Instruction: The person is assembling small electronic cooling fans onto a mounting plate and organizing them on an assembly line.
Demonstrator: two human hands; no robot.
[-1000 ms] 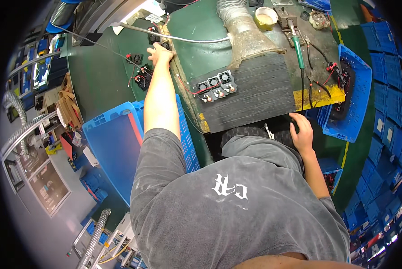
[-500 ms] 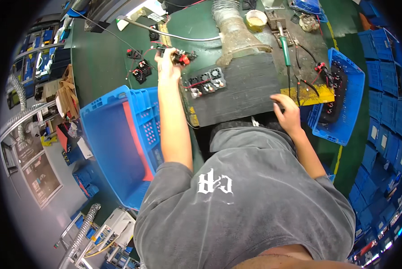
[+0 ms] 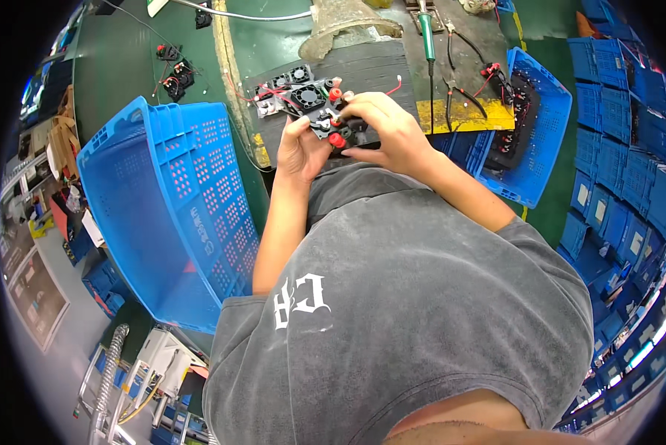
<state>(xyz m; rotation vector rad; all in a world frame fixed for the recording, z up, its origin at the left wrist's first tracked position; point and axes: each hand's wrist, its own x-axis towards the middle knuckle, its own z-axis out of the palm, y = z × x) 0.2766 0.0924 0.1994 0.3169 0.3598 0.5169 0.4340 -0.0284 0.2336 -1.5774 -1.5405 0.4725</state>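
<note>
Both my hands are at a small black fan module (image 3: 308, 96) with red and black knobs and thin red wires, above the dark mat. My left hand (image 3: 299, 154) is closed on its near left side. My right hand (image 3: 392, 132) curves round the right side, fingers and thumb bent at the knobs; its exact contact is partly hidden. Close behind lies another fan assembly (image 3: 280, 80) on the dark mat (image 3: 370, 65), partly covered by the held one. A red wire end (image 3: 399, 80) sticks out beyond my right hand.
At left stands a large blue crate (image 3: 155, 215). More black modules (image 3: 175, 80) lie on the green table. Rightward are a green-handled soldering iron (image 3: 427, 37), pliers (image 3: 466, 44), cutters (image 3: 459, 100) and a blue crate (image 3: 544, 141) holding black parts. A duct hood (image 3: 340, 26) stands behind the mat.
My left hand has brought a fan module from the table's left onto the mat area, before my body. My right hand has moved left to meet it. The view has shifted.
</note>
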